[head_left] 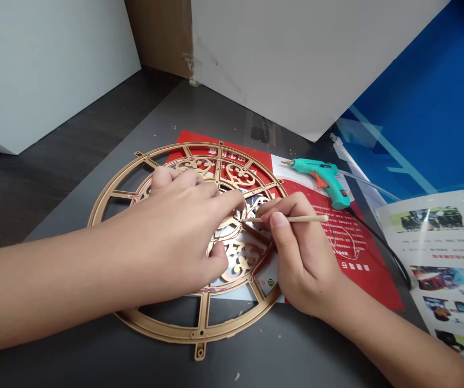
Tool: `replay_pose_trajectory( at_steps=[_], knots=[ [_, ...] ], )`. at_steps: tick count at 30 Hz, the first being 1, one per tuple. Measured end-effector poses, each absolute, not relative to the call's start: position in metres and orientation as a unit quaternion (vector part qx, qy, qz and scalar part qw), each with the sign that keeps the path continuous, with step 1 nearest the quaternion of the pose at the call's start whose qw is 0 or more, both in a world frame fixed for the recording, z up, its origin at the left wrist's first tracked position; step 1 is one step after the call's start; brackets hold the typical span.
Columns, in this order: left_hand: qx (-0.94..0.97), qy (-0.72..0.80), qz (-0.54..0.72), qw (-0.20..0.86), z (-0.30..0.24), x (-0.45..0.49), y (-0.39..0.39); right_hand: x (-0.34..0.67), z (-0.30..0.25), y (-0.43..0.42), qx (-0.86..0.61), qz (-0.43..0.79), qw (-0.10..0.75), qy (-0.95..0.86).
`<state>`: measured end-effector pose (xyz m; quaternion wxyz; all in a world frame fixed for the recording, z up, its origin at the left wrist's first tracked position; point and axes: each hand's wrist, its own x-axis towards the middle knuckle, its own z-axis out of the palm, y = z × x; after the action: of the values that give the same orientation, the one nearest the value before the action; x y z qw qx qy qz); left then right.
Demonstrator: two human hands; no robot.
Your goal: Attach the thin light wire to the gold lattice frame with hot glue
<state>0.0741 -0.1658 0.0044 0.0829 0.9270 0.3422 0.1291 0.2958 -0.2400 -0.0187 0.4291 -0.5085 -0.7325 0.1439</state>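
Gold-painted filigree wheel [203,334] laid flat on red printed leaflet [361,269], dark surface [296,350] beneath. Left hand [179,231] held open, fingers spread, pressed on openwork, apparently to steady wheel. Thin wooden stick [288,219] gripped pencil-style by right hand [300,253], tip kept near wheel's centre. Teal glue gun [320,180] placed just beyond.

A hand could pass over the dark bench [292,358] below the gold filigree wheel [203,333], and left of it. Above the wheel, the left hand [171,237] and right hand [300,253], with the wooden stick [296,219], fill the centre. To the right, the teal glue gun [320,180], its black cord [381,248] and the printed sheet [445,280] stand in the way, on and beyond the red paper [361,264]. White board panels [296,54] wall off the far side.
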Motion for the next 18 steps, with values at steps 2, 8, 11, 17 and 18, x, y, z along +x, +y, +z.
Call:
replay_pose_trajectory(
  at_steps=[2,8,11,17,18],
  knots=[
    [0.926,0.344,0.129,0.09,0.005,0.074,-0.166,0.295,-0.017,-0.239,-0.512,0.145,0.427,-0.731],
    [0.925,0.345,0.128,0.093,0.006,0.073,-0.166,0.297,-0.022,-0.237,-0.504,0.18,0.446,-0.718],
    [0.926,0.342,0.137,0.083,0.003,0.072,-0.166,0.298,-0.029,-0.237,-0.47,0.207,0.518,-0.684],
    [0.926,0.344,0.139,0.071,0.0,0.075,-0.168,0.298,-0.03,-0.241,-0.477,0.187,0.509,-0.692],
    [0.924,0.348,0.139,0.07,0.0,0.075,-0.169,0.298,-0.03,-0.241,-0.483,0.177,0.494,-0.702]
  ],
)
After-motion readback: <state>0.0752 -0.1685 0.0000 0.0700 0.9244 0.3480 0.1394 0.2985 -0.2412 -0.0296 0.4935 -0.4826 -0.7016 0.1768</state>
